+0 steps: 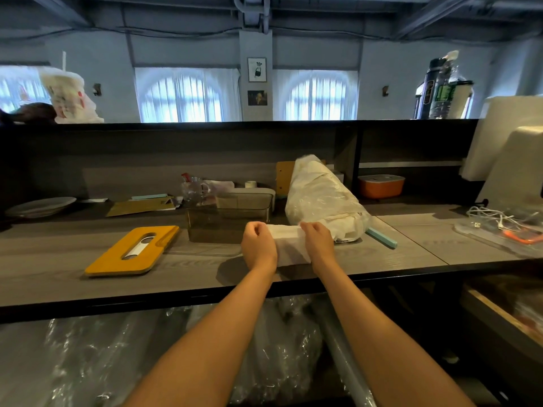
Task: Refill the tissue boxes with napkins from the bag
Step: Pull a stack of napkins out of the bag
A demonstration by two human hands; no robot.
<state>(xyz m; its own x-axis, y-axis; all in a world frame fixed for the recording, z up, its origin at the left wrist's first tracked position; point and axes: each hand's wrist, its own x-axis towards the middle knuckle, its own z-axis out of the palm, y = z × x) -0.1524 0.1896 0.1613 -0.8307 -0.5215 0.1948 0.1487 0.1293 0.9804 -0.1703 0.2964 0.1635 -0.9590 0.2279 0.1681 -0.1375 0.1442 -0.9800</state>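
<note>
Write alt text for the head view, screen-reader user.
Both hands, left and right, hold a stack of white napkins above a grey counter, in front of a clear plastic bag of napkins. A clear open tissue box sits behind the left hand; its yellow slotted lid lies flat further left.

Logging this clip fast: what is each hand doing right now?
Left hand: curled, gripping the left end of the napkin stack.
Right hand: gripping the stack's right end.
</note>
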